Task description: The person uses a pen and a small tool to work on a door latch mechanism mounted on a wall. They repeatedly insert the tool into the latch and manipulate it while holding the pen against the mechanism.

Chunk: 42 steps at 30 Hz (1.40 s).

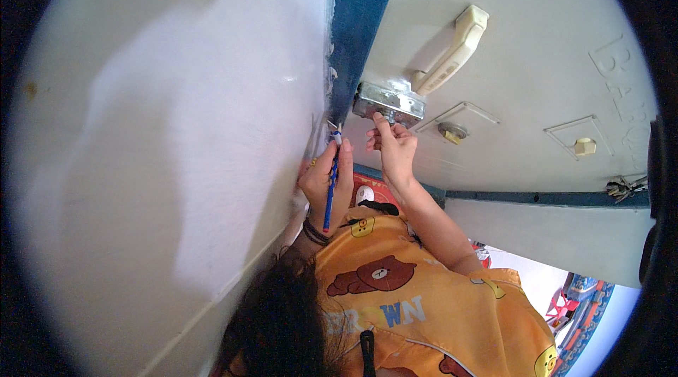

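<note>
My left hand (327, 175) is closed around a blue pencil (330, 190) with its light tip pointing up, close to the blue door frame (356, 32). Something thin and pale crosses near the pencil's tip; I cannot tell what it is. My right hand (394, 146) is at the lower edge of a shiny metal rim lock (391, 103), thumb and fingers against its knob or bolt part. The lock sits on a grey door (529, 75), beside the frame. Just above and right of it, a cream pull handle (455, 51) is fixed to the door.
A white wall (159, 112) rises close on the left. On the door are a brass-coloured knob (453, 136), another knob (585, 146) and, at the far right, a bunch of keys (619, 189). A red mat (384, 189) lies below, near a white shoe (364, 194).
</note>
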{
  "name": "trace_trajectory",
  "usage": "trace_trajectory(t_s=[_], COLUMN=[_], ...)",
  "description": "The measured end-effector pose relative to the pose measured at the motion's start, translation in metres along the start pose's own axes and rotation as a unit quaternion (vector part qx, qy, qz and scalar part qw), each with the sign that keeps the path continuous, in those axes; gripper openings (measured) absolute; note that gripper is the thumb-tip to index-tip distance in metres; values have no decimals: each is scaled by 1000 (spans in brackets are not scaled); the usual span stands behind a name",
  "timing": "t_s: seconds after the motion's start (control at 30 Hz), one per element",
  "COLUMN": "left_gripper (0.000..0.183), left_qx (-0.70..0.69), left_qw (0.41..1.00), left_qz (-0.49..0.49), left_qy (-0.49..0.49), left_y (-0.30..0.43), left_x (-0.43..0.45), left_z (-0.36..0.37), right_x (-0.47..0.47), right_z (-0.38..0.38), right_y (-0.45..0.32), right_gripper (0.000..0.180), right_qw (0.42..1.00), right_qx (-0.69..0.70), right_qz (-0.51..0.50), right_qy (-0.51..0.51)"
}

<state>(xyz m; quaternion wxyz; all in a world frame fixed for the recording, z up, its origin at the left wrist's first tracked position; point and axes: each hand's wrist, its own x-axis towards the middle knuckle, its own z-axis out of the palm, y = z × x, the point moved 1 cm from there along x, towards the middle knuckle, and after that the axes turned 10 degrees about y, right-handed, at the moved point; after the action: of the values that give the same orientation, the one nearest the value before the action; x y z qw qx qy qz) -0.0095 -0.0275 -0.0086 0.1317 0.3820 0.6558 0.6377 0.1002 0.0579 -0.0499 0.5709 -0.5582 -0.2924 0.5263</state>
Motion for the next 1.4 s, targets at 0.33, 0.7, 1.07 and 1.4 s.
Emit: trace_trajectory(t_s=[0.33,0.7,1.07,1.4], left_gripper=[19,19,21,19], left_qx=[-18,93,-22,-11], left_qw=[1000,970,957,958], left_qz=[2,224,272,268], left_qy=[14,4,94,104], left_y=[-14,44,83,97], left_x=[-3,5,39,42], left_z=[5,-10,72,107], right_x=[6,35,29,3], right_z=[5,15,19,28], right_y=[-30,-2,-10,-61], right_gripper=[21,15,40,31], right_qw=[983,943,849,937], right_qx=[-90,-4,340,-72], right_qz=[157,331,242,-329], right_qy=[-41,-39,-325,-88])
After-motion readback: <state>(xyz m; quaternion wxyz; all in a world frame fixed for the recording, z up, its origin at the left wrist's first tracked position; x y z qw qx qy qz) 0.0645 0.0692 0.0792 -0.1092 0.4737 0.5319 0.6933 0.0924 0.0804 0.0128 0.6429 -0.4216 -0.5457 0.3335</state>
